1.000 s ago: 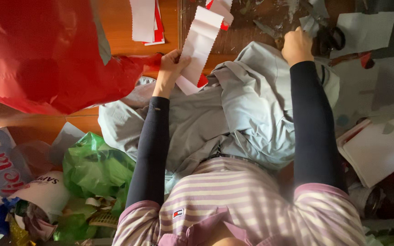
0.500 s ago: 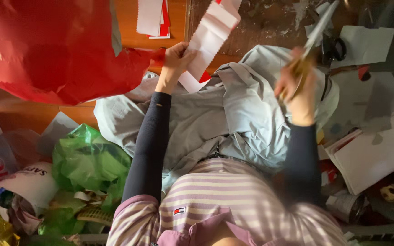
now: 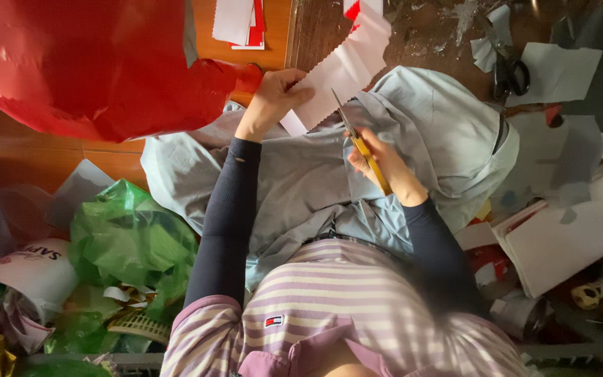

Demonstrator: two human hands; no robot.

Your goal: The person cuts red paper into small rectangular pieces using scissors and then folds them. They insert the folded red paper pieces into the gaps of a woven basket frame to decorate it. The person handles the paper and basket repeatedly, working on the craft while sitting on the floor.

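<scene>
My left hand [image 3: 275,94] pinches the lower end of a white paper strip [image 3: 347,66] with a zigzag edge, which runs up and to the right over my lap. My right hand [image 3: 380,162] grips yellow-handled scissors [image 3: 359,143]; their blades point up toward the strip's lower edge, close to it. Both arms wear dark sleeves. A pale grey-blue cloth [image 3: 413,132] covers my legs beneath both hands.
A big red paper sheet [image 3: 92,63] lies at upper left. Green plastic bags [image 3: 130,241] and wrappers pile at lower left. Black scissors [image 3: 507,70], grey paper scraps [image 3: 560,70] and white sheets [image 3: 574,237] are scattered on the right. White and red papers [image 3: 239,21] lie at the top.
My right hand has come back from the far right side holding the scissors, now down near the strip. The left hand kept its hold on the strip.
</scene>
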